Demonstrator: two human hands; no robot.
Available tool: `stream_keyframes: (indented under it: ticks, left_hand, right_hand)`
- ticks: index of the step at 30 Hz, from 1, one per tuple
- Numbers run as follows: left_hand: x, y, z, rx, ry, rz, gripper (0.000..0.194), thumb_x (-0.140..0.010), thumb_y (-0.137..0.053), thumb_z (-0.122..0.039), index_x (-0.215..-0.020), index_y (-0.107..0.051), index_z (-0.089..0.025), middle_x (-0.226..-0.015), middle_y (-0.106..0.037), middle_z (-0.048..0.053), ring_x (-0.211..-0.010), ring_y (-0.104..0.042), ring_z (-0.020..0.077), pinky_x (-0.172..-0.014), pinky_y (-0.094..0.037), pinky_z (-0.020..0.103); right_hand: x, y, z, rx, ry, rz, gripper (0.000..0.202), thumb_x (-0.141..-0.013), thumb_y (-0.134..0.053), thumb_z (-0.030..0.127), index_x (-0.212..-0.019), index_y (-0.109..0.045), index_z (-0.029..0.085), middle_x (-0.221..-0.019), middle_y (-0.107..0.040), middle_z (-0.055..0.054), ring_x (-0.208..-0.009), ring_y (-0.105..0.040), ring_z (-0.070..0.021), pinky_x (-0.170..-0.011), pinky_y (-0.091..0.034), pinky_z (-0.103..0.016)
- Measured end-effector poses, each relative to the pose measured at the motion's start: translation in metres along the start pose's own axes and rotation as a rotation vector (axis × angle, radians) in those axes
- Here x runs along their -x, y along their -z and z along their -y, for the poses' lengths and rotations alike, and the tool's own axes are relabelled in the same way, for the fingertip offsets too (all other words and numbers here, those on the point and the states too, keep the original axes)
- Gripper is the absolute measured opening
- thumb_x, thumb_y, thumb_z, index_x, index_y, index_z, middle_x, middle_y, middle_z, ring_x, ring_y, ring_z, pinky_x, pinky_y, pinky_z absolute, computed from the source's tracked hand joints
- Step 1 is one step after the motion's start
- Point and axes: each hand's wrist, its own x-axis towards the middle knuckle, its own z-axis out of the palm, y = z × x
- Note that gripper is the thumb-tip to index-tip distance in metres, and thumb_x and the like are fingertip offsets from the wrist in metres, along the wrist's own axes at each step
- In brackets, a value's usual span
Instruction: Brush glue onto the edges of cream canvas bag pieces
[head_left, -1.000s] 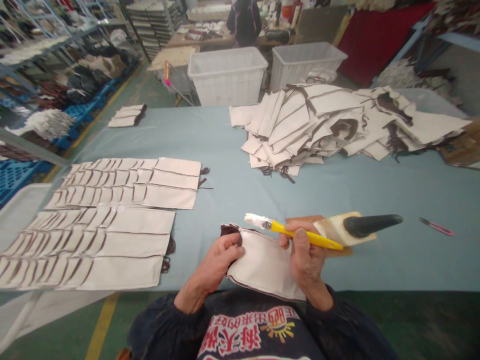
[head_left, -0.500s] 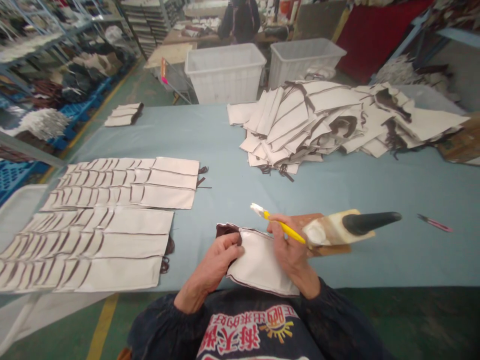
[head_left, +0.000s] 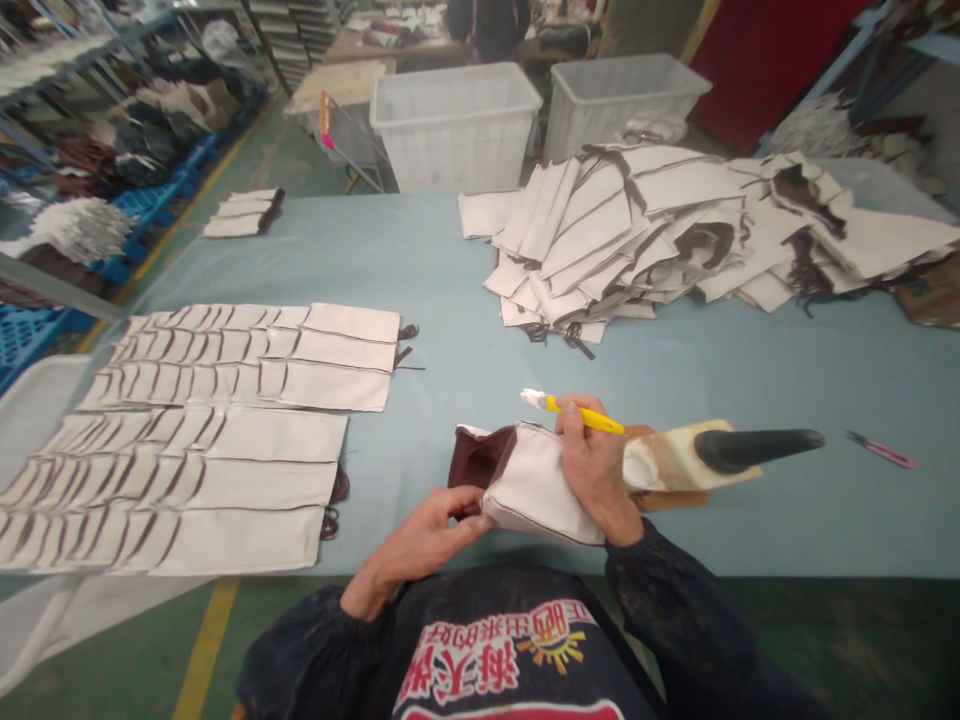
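Note:
A cream tube-shaped sewn piece (head_left: 551,475) with a dark brown lining (head_left: 484,462) lies at the table's near edge, its left end gaping. My left hand (head_left: 431,530) pinches the near edge of that opening between thumb and fingers. My right hand (head_left: 596,460) grips a yellow-handled brush (head_left: 592,415), and its lower side rests on the piece. White paste coats the brush tip, which points left above the table, apart from the piece. Just right of this hand lies a stained cream holder (head_left: 675,455) with white paste inside and a black tapered handle (head_left: 757,446).
Rows of overlapping cream pieces (head_left: 255,500) cover the table's left side. A large loose heap (head_left: 622,230) of similar pieces fills the back right. Pink-handled snips (head_left: 881,449) lie at right. Two pale bins (head_left: 457,130) stand beyond the table, with a person (head_left: 487,28) behind.
The piece has tilted and its opening has widened, showing more lining. My left hand has shifted down to the near edge. My right hand has moved slightly up and right with the brush.

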Motion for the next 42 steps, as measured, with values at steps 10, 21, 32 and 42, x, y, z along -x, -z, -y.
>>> stream_keyframes:
  ticks: [10,21,32,42]
  left_hand:
    - [0.003,-0.023,0.004,-0.262,-0.246,-0.121,0.032,-0.105,-0.047,-0.036,-0.092,-0.069,-0.017,-0.083,-0.068,0.005,-0.080,-0.058,0.0191,-0.081,-0.049,0.031]
    - [-0.010,-0.034,0.010,-0.115,-0.136,-0.161,0.032,-0.103,-0.049,-0.034,-0.093,-0.072,-0.013,-0.080,-0.066,0.002,-0.075,-0.054,0.0156,-0.073,-0.044,0.026]
    - [-0.010,-0.035,0.014,-0.273,-0.344,-0.188,0.029,-0.105,-0.045,-0.021,-0.098,-0.072,-0.014,-0.092,-0.073,0.008,-0.086,-0.065,0.0189,-0.084,-0.051,0.030]
    - [-0.012,-0.032,0.017,-0.347,-0.473,-0.191,0.031,-0.104,-0.043,-0.009,-0.117,-0.069,-0.019,-0.111,-0.076,0.011,-0.099,-0.069,0.0190,-0.093,-0.053,0.031]
  right_hand:
    - [0.016,0.022,0.031,-0.275,-0.101,-0.094,0.038,-0.103,-0.057,0.053,-0.087,-0.067,0.019,-0.054,-0.057,0.005,-0.047,-0.053,-0.0125,-0.049,-0.043,-0.024]
    - [0.049,0.046,0.058,-0.402,-0.228,-0.010,0.040,-0.099,-0.064,0.053,-0.078,-0.066,0.020,-0.045,-0.053,0.006,-0.038,-0.047,-0.0086,-0.041,-0.039,-0.017]
    - [0.051,0.040,0.051,-0.442,-0.380,0.029,0.048,-0.095,-0.065,0.066,-0.079,-0.062,0.020,-0.043,-0.048,0.007,-0.038,-0.042,-0.0089,-0.040,-0.035,-0.018]
    - [0.051,0.039,0.051,-0.445,-0.428,0.126,0.053,-0.093,-0.065,0.070,-0.075,-0.061,0.020,-0.041,-0.044,0.008,-0.036,-0.042,-0.0091,-0.040,-0.036,-0.019]
